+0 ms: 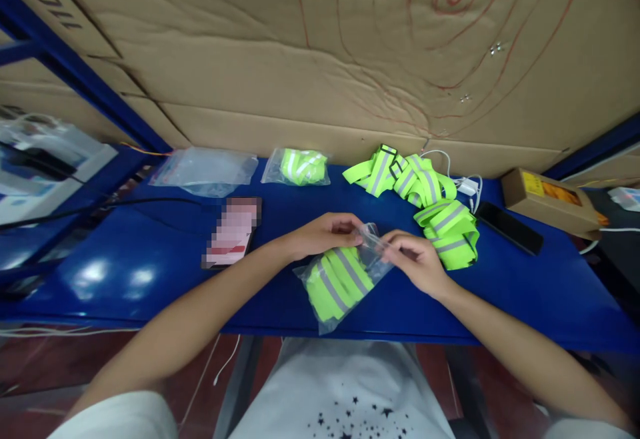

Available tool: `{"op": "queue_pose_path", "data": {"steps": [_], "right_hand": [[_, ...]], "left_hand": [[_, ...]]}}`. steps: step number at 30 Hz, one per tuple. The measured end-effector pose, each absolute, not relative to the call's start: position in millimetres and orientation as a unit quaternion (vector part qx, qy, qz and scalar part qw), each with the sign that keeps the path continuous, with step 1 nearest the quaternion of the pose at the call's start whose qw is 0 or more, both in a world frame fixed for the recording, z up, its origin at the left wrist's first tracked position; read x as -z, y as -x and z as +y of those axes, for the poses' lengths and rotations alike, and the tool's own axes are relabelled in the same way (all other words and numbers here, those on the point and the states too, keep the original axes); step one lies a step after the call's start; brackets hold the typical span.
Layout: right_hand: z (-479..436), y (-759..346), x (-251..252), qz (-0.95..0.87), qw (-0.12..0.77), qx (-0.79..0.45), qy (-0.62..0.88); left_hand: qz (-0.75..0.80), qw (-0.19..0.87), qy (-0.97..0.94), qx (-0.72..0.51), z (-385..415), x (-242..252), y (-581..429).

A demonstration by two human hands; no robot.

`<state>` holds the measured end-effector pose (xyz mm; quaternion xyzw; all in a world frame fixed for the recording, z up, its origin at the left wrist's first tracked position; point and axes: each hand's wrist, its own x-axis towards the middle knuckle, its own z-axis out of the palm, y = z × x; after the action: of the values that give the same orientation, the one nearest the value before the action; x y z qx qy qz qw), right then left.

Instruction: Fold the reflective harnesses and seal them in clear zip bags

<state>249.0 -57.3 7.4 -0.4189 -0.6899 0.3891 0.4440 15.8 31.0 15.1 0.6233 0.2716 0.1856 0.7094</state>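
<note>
A clear plastic bag [367,256] lies near the table's front edge with a folded neon yellow-green reflective strap [340,282] inside it. My left hand [334,234] pinches the bag's top edge on one side. On the other side, my right hand [414,258] grips the same edge between thumb and fingers. Whether the bag's mouth is sealed I cannot make out. Beyond my right hand are loose reflective straps [453,232], some with black buckles [389,152]. Another bagged strap [304,166] rests at the back of the table.
Flat clear bags [205,169] are stacked at the back left. A lit phone [233,232] lies left of my arm. To the right are a dark phone [510,227], a white charger [469,186] and a cardboard box [550,202]. A cardboard wall [280,72] stands behind the blue table [150,252].
</note>
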Motion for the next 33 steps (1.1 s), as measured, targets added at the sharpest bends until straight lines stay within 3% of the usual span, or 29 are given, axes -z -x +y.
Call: {"op": "queue_pose_path", "data": {"steps": [4, 11, 17, 23, 27, 33], "right_hand": [[-49, -252, -1, -0.630, 0.487, -0.346, 0.497], [-57, -247, 3, -0.679, 0.418, -0.365, 0.481], [-56, -245, 3, -0.694, 0.431, -0.264, 0.513], [-48, -256, 10, -0.580, 0.424, -0.437, 0.541], [-46, -255, 8, -0.561, 0.430, -0.459, 0.537], [-48, -251, 5, -0.584, 0.416, -0.465, 0.520]], "left_hand": [[0.299, 0.704, -0.610, -0.205, 34, -18, -15], [0.337, 0.641, -0.641, -0.254, 27, -17, -21], [0.363, 0.644, -0.590, -0.325, 22, -16, -22], [0.397, 0.654, -0.499, -0.407, 30, -14, -22], [0.397, 0.636, -0.483, -0.453, 34, -15, -21], [0.345, 0.643, -0.552, -0.404, 31, -20, -21]]}}
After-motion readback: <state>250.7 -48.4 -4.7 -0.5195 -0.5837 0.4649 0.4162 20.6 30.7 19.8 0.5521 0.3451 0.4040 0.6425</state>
